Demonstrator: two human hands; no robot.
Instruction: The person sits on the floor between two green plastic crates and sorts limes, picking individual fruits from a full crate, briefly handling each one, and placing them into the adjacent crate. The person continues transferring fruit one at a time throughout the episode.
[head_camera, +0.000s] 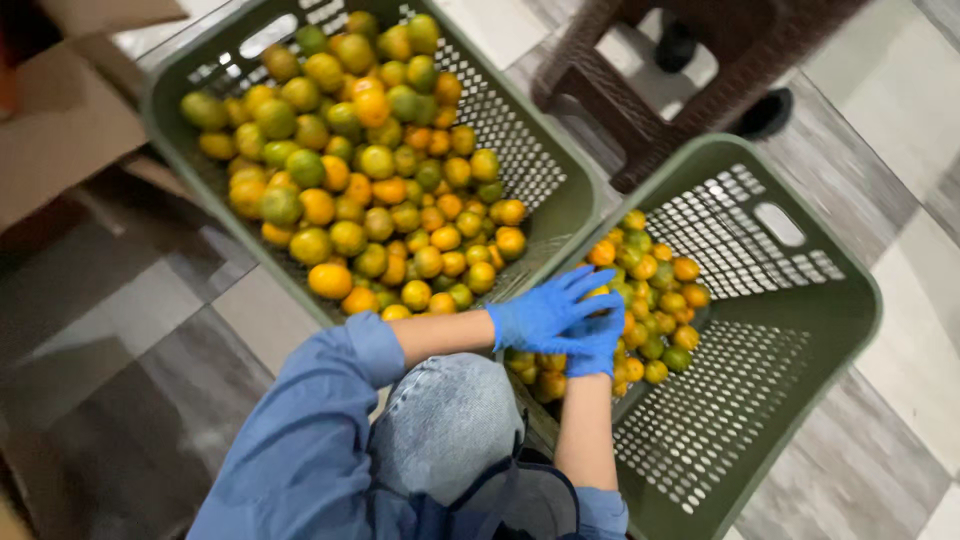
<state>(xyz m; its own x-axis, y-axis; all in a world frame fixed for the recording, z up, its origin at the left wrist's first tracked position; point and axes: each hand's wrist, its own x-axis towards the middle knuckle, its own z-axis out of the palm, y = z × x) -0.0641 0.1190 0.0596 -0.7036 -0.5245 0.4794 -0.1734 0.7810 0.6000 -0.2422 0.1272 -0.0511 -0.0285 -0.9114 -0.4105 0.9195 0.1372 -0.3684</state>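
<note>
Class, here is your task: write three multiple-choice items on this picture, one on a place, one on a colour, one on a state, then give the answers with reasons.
1. Where are the two hands?
A. over the right-hand crate
B. on the cardboard box
C. on the stool

2. What colour are the gloves?
A. red
B. blue
C. white

3. How full is the left-hand crate beside the other?
A. empty
B. equal
C. fuller

Answers:
1 A: left hand and right hand meet above fruit in the right-hand crate.
2 B: both gloves are blue.
3 C: the left-hand crate holds far more fruit.
</note>
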